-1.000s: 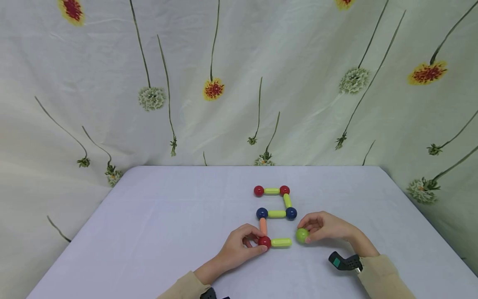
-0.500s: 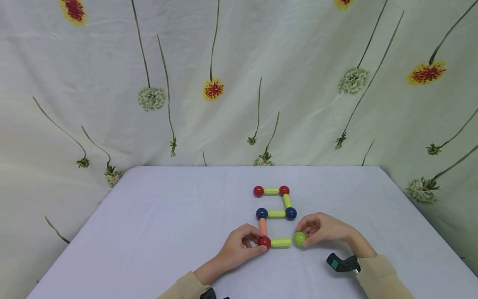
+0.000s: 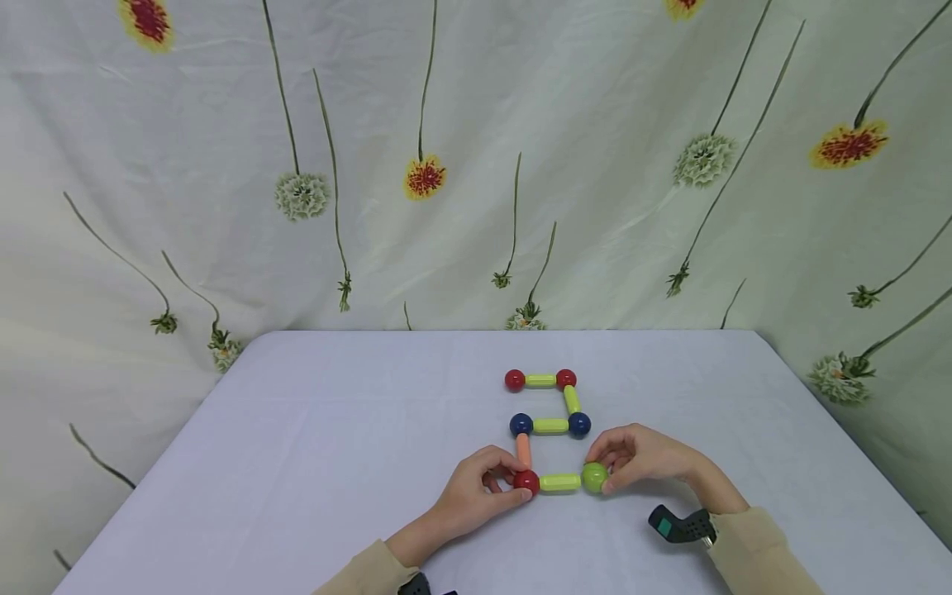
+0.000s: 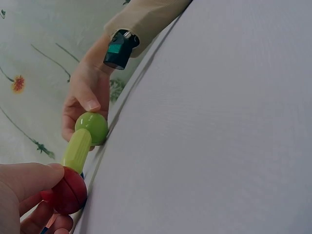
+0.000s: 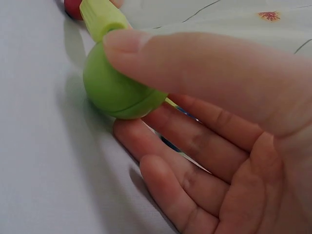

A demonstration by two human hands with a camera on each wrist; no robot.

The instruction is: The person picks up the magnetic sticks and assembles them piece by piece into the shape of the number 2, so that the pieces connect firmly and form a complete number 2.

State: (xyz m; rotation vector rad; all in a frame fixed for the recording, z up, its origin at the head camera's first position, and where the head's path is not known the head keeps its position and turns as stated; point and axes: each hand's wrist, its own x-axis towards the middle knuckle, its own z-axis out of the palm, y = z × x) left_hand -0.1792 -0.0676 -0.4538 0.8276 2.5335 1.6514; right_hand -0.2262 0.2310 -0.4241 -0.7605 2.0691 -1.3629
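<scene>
My left hand (image 3: pixel 479 487) pinches a red ball (image 3: pixel 526 483) at the near left corner of a ball-and-stick figure lying on the table. From that ball a yellow-green stick (image 3: pixel 560 483) runs right and an orange stick (image 3: pixel 524 451) runs away from me. With thumb and fingers, my right hand (image 3: pixel 643 459) holds a green ball (image 3: pixel 594 477) at the free end of the yellow-green stick. In the right wrist view the thumb lies over the green ball (image 5: pixel 117 87), right by the stick's end (image 5: pixel 102 19).
Farther up the figure, two blue balls (image 3: pixel 521 425) are joined by a yellow-green stick (image 3: pixel 551 426). Beyond them two red balls (image 3: pixel 515 380) carry another. A white cloth covers the table (image 3: pixel 335 463); a flower-printed curtain (image 3: pixel 461 248) hangs behind its far edge.
My right hand has moved left and slightly nearer with the green ball, closing the gap to the yellow-green stick. The left hand stays on the red ball.
</scene>
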